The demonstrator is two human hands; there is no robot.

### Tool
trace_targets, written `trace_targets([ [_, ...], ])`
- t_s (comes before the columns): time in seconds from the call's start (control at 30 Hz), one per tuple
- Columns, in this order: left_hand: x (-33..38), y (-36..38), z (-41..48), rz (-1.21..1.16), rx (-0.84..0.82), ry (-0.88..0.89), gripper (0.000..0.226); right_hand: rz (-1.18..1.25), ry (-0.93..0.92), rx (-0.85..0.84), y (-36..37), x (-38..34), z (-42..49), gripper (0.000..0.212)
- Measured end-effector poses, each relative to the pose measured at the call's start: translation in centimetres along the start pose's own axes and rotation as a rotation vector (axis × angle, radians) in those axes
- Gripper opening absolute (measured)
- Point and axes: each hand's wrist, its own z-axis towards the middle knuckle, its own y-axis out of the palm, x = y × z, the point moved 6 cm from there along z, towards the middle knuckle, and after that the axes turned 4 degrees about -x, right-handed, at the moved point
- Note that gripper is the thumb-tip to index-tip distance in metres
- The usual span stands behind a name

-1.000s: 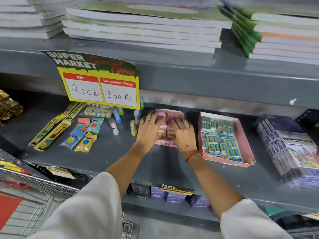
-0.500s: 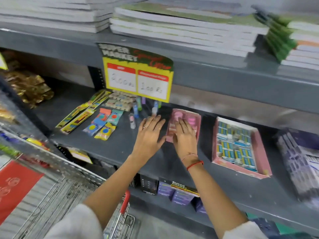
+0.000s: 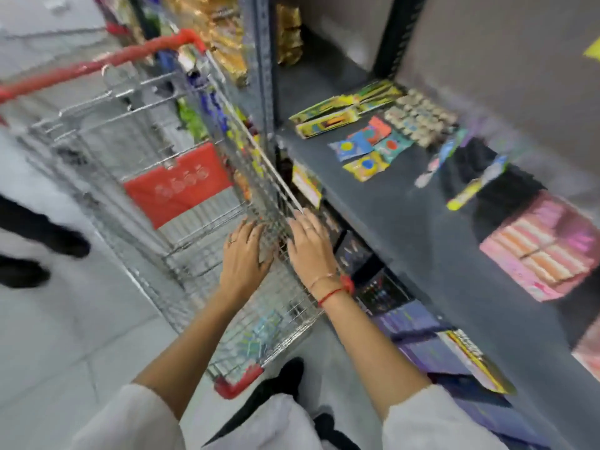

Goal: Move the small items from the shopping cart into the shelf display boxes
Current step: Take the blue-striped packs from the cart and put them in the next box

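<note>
Store aisle, pale tiled floor, view smeared by motion. Near: 2 bare hands over the wire shopping cart [image 3: 181,196], fingers spread flat, nothing in either. Left hand [image 3: 244,254] hangs inside the basket; right hand [image 3: 310,246] sits at the cart's shelf-side rim. Small items [image 3: 259,332], bluish and blurred, lie on the basket floor below and nearer the body than both hands; left hand looks closer. Their long axis cannot be told. Far right: grey shelf [image 3: 406,228] with loose packets, and the pink display box [image 3: 548,251], well apart from the cart, looks largely filled. Likely next: reach down and back.
</note>
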Motion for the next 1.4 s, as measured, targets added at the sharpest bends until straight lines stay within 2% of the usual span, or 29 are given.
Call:
trace_targets([
  [0.17,-5.5,3.4,-1.7,0.007,-0.096,-0.183,0.056,0.02,-0.039,-0.23,8.0,-1.8,0.5,0.045],
  [0.33,-9.7,9.0,-3.7,0.008,-0.319,-0.391,0.057,-0.066,-0.015,-0.51,15.5,-1.2,-0.3,0.043],
  [0.5,-11.7,13.6,-4.4,-0.003,-0.484,-0.409,0.054,-0.109,-0.012,-0.745,20.1,0.2,-0.8,0.036],
  [0.63,-13.6,18.0,-5.5,-0.069,-0.768,-0.479,0.054,-0.136,0.076,-1.016,24.0,1.7,-2.3,0.032],
  [0.73,-13.7,21.2,-6.9,-0.02,-0.998,-0.405,0.05,-0.164,0.091,-1.168,26.5,2.0,-3.5,0.032],
  [0.9,-13.7,23.7,-8.4,0.079,-1.169,-0.293,0.068,-0.174,-0.032,-1.238,28.5,1.3,-3.5,0.054],
  [1.07,-14.1,24.1,-8.4,0.145,-1.173,-0.296,0.072,-0.346,-0.179,-1.202,29.6,1.1,-3.2,0.043],
  [1.17,-14.7,24.0,-8.5,0.233,-1.158,-0.331,0.068,-0.415,-0.217,-1.177,30.2,1.3,-3.0,0.043],
  [1.27,-15.1,24.1,-9.0,0.302,-1.204,-0.325,0.058,-0.433,-0.214,-1.211,30.9,1.8,-3.4,0.059],
  [1.4,-14.9,24.2,-9.0,0.306,-1.221,-0.293,0.049,-0.494,-0.225,-1.25,31.4,1.5,-3.6,0.065],
])
